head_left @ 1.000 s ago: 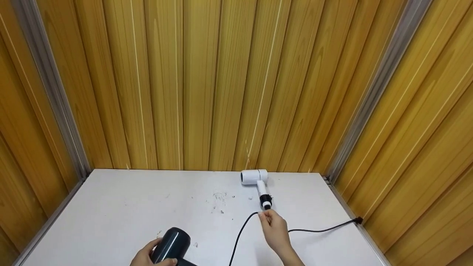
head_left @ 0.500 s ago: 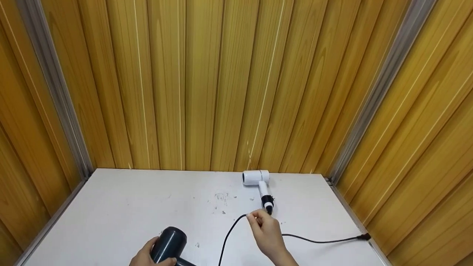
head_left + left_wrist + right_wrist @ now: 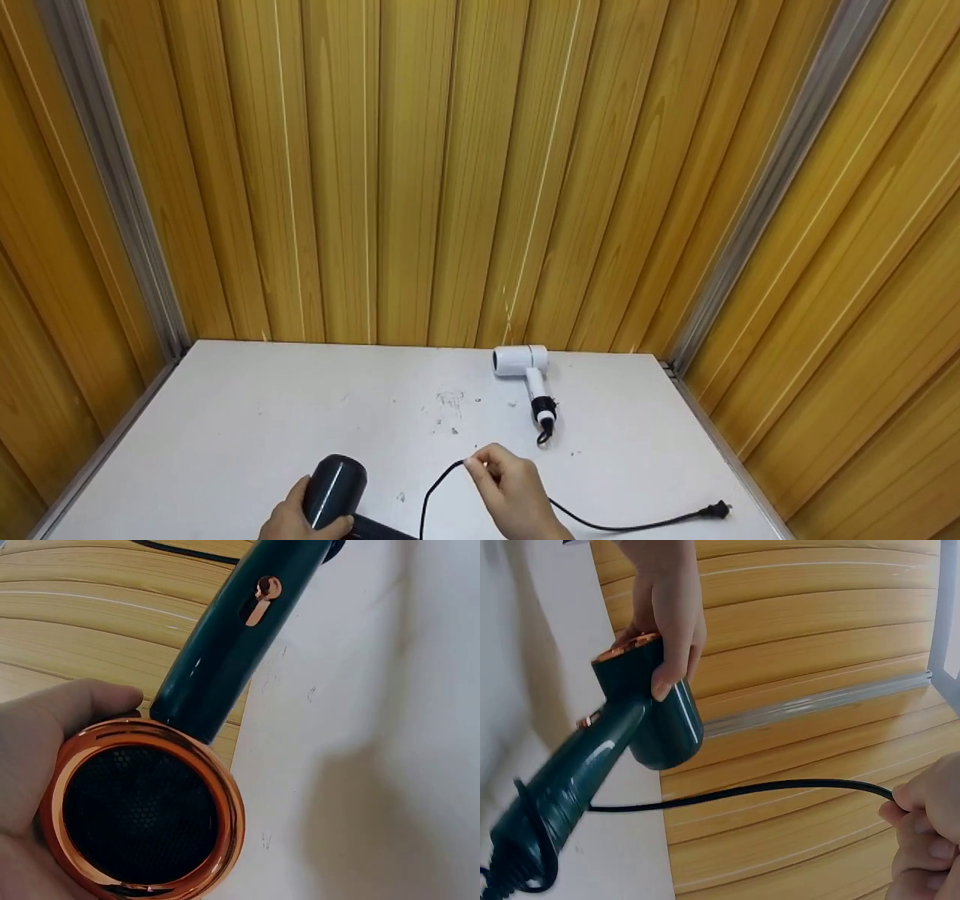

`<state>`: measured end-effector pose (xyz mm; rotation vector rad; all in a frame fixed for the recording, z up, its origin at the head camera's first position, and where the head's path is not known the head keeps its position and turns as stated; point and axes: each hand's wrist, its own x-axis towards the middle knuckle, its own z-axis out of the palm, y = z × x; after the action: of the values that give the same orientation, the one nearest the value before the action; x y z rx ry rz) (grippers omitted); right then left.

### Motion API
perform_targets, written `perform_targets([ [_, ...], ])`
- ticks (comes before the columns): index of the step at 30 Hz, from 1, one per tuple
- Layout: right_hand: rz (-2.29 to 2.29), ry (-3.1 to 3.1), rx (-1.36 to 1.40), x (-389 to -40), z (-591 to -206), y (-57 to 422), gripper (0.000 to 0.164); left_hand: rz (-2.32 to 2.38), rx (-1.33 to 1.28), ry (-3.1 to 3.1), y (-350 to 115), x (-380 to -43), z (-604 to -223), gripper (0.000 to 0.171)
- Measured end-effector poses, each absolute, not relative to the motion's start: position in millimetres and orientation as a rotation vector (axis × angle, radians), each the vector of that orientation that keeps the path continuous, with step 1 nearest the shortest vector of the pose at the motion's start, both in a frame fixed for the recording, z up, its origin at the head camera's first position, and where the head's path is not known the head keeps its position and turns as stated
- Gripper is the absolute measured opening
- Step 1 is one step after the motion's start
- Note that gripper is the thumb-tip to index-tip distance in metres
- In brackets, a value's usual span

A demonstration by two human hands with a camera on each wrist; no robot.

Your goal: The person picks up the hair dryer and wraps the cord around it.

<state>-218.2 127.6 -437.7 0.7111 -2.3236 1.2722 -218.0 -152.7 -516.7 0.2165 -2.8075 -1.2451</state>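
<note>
A dark green hair dryer point(image 3: 336, 491) with a copper rim point(image 3: 234, 817) round its mesh-covered back is held in my left hand point(image 3: 289, 520). The fingers wrap its barrel, and the handle point(image 3: 592, 757) points away to the right. Around the handle's lower end a turn of black cord point(image 3: 538, 840) is visible. My right hand point(image 3: 514, 491) pinches that cord point(image 3: 429, 491) between thumb and fingertips. Beyond this hand the cord trails right to a two-pin plug point(image 3: 716, 511) at the table's right side.
At the back of the white table point(image 3: 300, 405) lies a white hair dryer point(image 3: 520, 361), its black cord point(image 3: 546, 429) bundled at the handle's end. Wood-patterned panels point(image 3: 405, 172) with grey metal corner posts point(image 3: 105, 172) enclose the table on three sides.
My right hand has moved left and nearer, drawing the cord along, and the plug has come toward the near edge. The left hand with the green hair dryer has shifted slightly left.
</note>
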Motion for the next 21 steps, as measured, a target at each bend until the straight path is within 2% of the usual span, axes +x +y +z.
perform_targets([
  [10, 1.326, -2.266, 0.711, -201, -442, 135, 0.008, -1.190, 0.305, -2.674, -149, -224, -515, 0.093],
  [21, 1.468, -2.227, 0.573, -170, -423, 143, 0.013, -1.314, 0.408, -2.620, -148, -231, -510, 0.097],
])
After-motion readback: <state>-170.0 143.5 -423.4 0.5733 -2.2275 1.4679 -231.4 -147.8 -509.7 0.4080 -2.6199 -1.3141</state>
